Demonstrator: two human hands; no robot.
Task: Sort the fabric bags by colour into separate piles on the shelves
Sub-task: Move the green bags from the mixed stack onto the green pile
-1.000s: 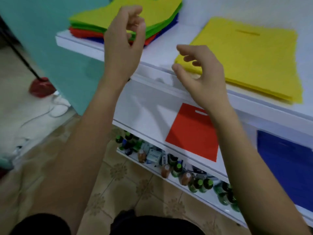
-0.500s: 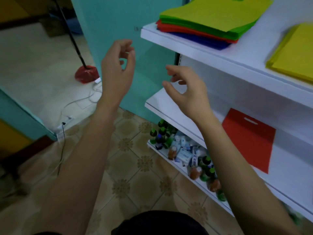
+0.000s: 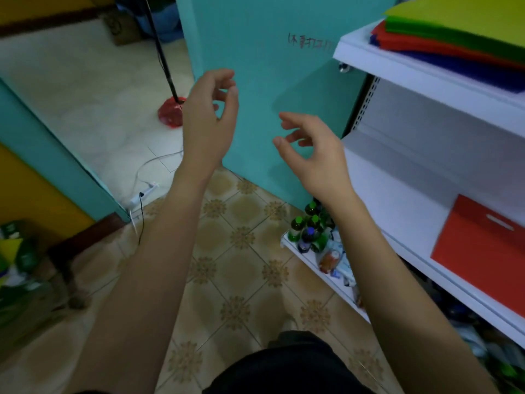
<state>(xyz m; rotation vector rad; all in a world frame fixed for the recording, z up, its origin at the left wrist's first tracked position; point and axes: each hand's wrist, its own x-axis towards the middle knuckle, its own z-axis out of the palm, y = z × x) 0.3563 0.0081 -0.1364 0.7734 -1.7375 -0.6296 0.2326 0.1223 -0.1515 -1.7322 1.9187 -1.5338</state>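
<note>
Red bag [image 3: 480, 257]: one; mixed stack [image 3: 454, 38]: one; left hand [image 3: 208, 123], right hand [image 3: 315, 155] empty.

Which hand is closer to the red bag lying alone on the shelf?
Right. The right hand is up and left of the red bag, just off the shelf end. The left hand is farther left, before the teal panel.

A stack of bags [image 3: 460, 35] lies on the top shelf [image 3: 412, 78], single bag [image 3: 483, 251] below.
</note>
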